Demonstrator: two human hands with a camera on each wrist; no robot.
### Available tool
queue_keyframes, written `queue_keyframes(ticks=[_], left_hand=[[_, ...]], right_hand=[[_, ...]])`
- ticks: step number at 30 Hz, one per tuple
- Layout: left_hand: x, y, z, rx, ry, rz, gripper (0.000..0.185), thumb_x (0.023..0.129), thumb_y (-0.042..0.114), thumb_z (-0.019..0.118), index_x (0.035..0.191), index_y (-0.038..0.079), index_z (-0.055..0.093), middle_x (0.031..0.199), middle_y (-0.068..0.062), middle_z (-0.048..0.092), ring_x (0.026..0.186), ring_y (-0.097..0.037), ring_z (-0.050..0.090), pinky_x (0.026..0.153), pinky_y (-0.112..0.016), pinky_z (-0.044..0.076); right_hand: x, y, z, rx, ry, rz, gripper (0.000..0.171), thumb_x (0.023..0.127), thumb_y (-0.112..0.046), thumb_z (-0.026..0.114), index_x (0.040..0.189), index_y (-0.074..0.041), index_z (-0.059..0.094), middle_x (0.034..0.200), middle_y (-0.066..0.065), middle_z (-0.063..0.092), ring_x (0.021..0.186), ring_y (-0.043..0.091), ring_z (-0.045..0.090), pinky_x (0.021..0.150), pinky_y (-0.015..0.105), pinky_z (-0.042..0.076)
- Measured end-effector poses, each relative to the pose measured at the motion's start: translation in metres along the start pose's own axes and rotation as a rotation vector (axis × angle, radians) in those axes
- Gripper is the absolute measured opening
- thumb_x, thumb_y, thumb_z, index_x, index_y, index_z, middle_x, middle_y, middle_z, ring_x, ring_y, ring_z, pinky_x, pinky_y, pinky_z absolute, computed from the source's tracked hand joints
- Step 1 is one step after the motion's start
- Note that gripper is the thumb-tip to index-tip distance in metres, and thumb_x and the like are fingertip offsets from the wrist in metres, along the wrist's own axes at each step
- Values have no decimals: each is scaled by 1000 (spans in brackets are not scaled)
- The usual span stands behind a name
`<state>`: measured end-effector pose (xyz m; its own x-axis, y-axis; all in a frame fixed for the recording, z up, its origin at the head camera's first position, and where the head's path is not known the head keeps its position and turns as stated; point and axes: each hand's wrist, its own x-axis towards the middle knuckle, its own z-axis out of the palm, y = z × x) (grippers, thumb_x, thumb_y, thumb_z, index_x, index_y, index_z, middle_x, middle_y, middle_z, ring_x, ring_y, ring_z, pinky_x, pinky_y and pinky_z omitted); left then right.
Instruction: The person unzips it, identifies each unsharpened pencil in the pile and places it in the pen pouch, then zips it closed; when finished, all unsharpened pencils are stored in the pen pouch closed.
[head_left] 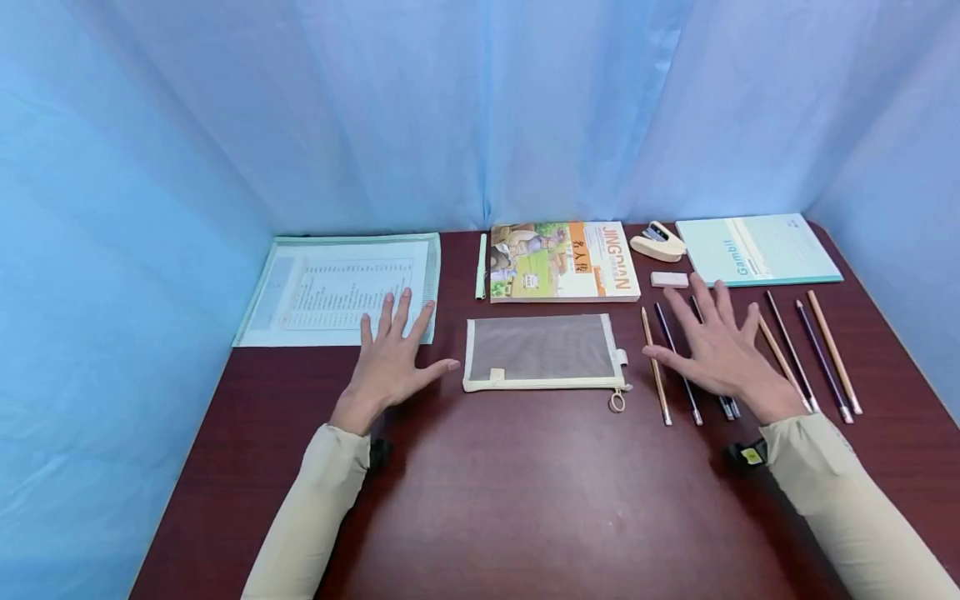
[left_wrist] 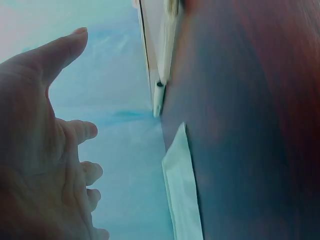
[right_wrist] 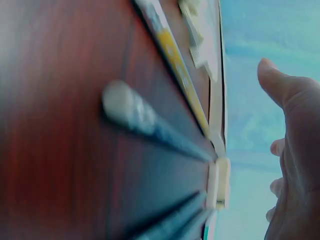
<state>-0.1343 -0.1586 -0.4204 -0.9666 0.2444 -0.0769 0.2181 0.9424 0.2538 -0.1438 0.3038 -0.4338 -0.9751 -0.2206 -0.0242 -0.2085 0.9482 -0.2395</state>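
Note:
My left hand lies flat and open on the dark red table, fingertips on the near edge of a clear document folder; its palm shows in the left wrist view. My right hand rests open, fingers spread, over several pencils laid in a row; it shows at the edge of the right wrist view. Between the hands lies a cream mesh pencil pouch, zipped, touched by neither hand. Blurred pencils fill the right wrist view.
Along the back sit a pale green pen, a colourful book, a cream stapler, a white eraser and a light blue notebook. Blue cloth walls the table on three sides.

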Motion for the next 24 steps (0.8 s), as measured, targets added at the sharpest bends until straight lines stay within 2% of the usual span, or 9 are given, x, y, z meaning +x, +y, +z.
queue_keyframes(ticks=[6,14,20,24], left_hand=[[2,14,11,24,-25,40,95,88,72,52,161,26,13,171,-8,-2,159,-34,-5,126,-71,5],[-2,31,22,20,-90,117,93,89,70,54,161,25,18,171,-9,2,159,-35,1,126,-70,9],[-5,42,28,-42,-226,174,94,88,71,55,160,24,20,171,-8,0,159,-33,-1,127,-68,7],[-6,46,31,-82,-340,173,93,87,70,58,160,27,21,171,-3,-4,160,-29,-2,128,-66,5]], right_hand=[[3,-19,15,-17,-32,-60,94,89,-66,56,161,-18,17,169,21,2,153,52,1,109,88,-1],[2,-42,27,-40,-86,-117,90,92,-66,54,160,-18,19,169,19,6,153,51,7,110,87,3],[2,-54,34,-54,-119,-125,86,93,-64,54,159,-17,24,168,20,10,154,51,7,111,87,3],[3,-59,34,-51,-155,-105,83,94,-62,53,159,-18,25,168,21,13,154,50,5,113,85,1]])
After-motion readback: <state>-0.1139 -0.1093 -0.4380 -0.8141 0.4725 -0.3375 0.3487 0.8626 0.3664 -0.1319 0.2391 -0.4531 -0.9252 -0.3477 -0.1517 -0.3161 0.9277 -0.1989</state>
